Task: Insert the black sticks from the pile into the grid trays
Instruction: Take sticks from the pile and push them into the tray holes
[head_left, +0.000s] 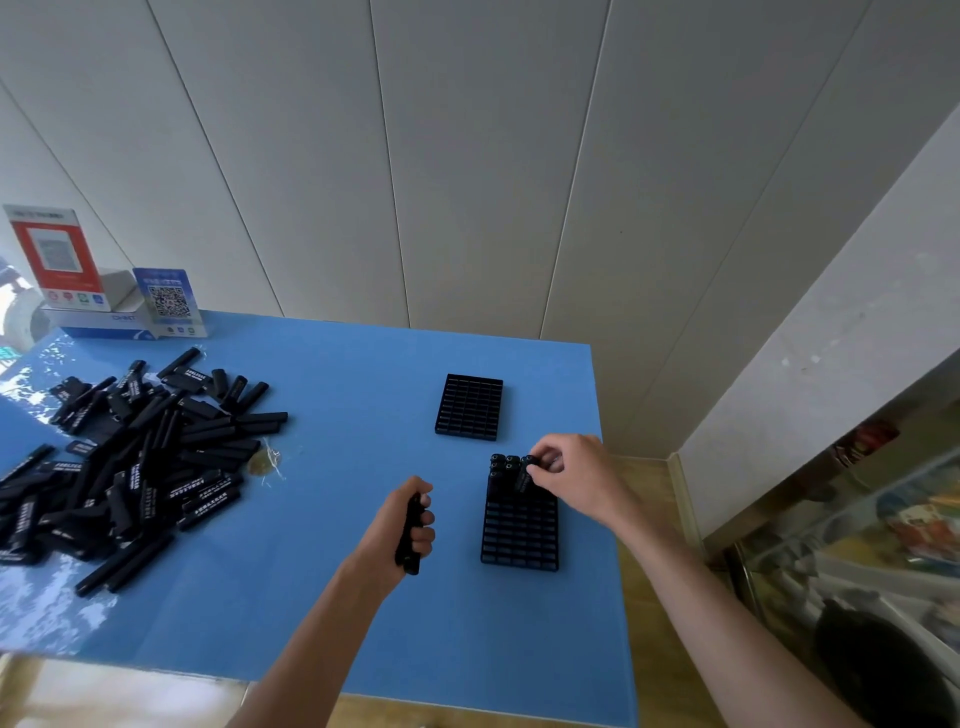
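The right hand (574, 480) pinched a black stick (524, 477) at the near grid tray's (519, 535) far corner, beside sticks already standing there. The left hand (402, 525) clenched several more sticks (410, 540) just left of that tray, the pile (135, 457) lying well apart to the left

We see a blue desk (322, 597) against a pale panelled wall. A loose pile of black sticks (135, 467) lies on its left side. Two black grid trays sit to the right: the far tray (469, 407) with open cells, and the near tray (519, 530) with a few sticks upright in its far rows. The right hand (576, 480) pinches a stick (523, 480) at the near tray. The left hand (402, 525) holds several sticks (410, 540) above the desk.
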